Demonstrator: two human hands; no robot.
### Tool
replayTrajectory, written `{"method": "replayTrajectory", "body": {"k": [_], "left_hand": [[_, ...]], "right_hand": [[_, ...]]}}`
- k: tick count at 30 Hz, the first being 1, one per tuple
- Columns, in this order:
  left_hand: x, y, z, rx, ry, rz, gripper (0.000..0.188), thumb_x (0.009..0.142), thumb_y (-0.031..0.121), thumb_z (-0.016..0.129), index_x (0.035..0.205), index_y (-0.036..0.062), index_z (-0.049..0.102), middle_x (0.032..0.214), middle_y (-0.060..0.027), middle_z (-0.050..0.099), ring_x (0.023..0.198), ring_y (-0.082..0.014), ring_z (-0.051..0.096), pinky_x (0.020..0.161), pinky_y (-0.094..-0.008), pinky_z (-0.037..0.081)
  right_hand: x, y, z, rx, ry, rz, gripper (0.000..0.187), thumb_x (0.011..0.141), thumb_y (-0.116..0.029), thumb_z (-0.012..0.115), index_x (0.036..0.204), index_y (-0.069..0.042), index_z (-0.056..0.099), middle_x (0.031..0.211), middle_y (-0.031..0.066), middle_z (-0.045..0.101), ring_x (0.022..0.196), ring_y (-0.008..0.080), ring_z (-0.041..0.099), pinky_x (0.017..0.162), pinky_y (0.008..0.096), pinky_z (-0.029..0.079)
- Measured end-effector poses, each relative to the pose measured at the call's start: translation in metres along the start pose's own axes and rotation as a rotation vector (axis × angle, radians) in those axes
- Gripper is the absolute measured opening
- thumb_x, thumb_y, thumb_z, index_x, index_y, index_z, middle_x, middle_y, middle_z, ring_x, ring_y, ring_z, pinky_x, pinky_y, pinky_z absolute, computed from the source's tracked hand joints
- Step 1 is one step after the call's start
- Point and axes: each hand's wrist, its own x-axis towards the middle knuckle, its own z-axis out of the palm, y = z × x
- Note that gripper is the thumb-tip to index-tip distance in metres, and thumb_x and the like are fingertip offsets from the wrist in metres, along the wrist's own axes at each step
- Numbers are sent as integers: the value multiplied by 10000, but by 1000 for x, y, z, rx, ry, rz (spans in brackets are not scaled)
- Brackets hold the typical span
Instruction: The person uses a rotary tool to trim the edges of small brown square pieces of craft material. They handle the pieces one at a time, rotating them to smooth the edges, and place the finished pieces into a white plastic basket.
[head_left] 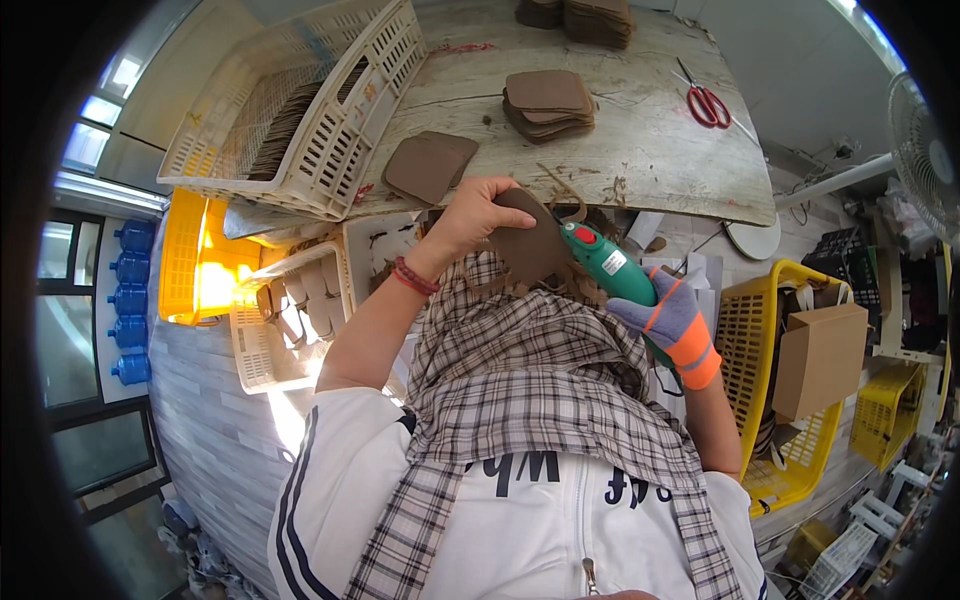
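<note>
My left hand is closed on the edge of a flat brown sheet piece with rounded corners, thumb on top. In a purple and orange glove, my right hand grips a green handheld power tool with a red switch. The tool's front end is at the right edge of the brown piece; whether it touches is hard to make out. Ragged brown scraps lie below the piece, over my plaid apron. Just beyond my left hand, a few similar brown pieces rest on the worn table.
A stack of brown pieces sits mid-table, with more stacks behind. Red-handled scissors lie at the right. A white basket holding pieces stands at left. A yellow crate with a cardboard box is on my right.
</note>
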Motion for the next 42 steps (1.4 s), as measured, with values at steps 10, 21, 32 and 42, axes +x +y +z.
{"method": "replayTrajectory", "body": {"k": [10,21,32,42], "left_hand": [[8,-1,9,144,-229,-78,201,693,-10,729,873,17,644,794,-8,651,705,-69,578,661,-212,462],[8,-34,-23,-775,253,37,199,827,16,644,1014,2,576,1027,-116,629,925,-209,624,823,-340,544],[4,-40,-5,-1126,342,231,239,825,32,656,1036,74,554,1086,-86,618,1041,-245,582,950,-402,479],[5,-48,-1,-846,318,212,238,823,-7,646,1030,60,550,987,-81,639,891,-190,622,801,-342,535]], "right_hand": [[1,-39,-1,176,-111,141,455,728,-249,794,1035,12,584,737,46,628,646,55,580,566,204,473],[15,-6,5,306,104,126,411,745,-230,774,1009,26,591,710,38,626,555,70,566,503,219,459],[7,-31,20,340,32,134,397,751,-239,774,996,13,589,665,14,596,539,49,528,482,208,422],[11,-31,21,237,86,72,380,752,-235,774,977,9,590,658,15,591,543,48,515,486,207,415]]}}
